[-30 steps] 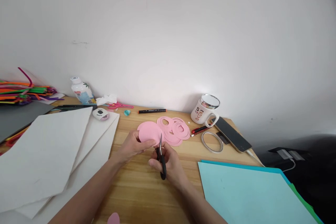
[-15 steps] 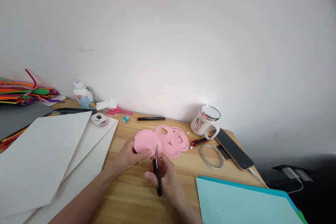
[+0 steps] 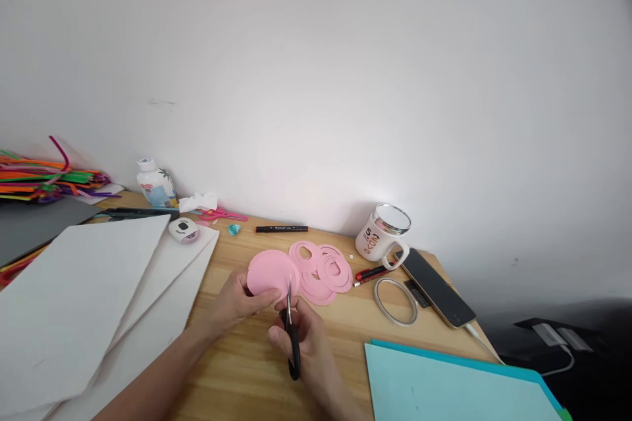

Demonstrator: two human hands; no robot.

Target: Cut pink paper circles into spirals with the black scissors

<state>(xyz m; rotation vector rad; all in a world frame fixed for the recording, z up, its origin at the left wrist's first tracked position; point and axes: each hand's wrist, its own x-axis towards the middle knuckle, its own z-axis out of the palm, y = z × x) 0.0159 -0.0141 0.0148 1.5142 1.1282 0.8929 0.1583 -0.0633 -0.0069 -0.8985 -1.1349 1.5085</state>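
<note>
A round piece of pink paper (image 3: 270,271) is pinched in my left hand (image 3: 241,302), with the thumb on its lower edge. My right hand (image 3: 306,335) grips black-handled scissors (image 3: 293,348). Their blades point up and away from me and overlap the paper's right part. Just right of the round piece, several pink paper rings (image 3: 336,270) lie overlapping on the wooden table (image 3: 237,368). Some fingers of my right hand are hidden behind the scissors' handles.
A mug (image 3: 382,237), a phone (image 3: 437,289), a tape roll (image 3: 395,302) and blue sheets (image 3: 444,381) are on the right. White boards (image 3: 74,309), a bottle (image 3: 157,183) and pipe cleaners (image 3: 54,177) are on the left. A black marker (image 3: 281,229) lies near the wall.
The view has tilted slightly, so the table items appear a little lower and further left. Both hands keep their holds on the paper and the scissors.
</note>
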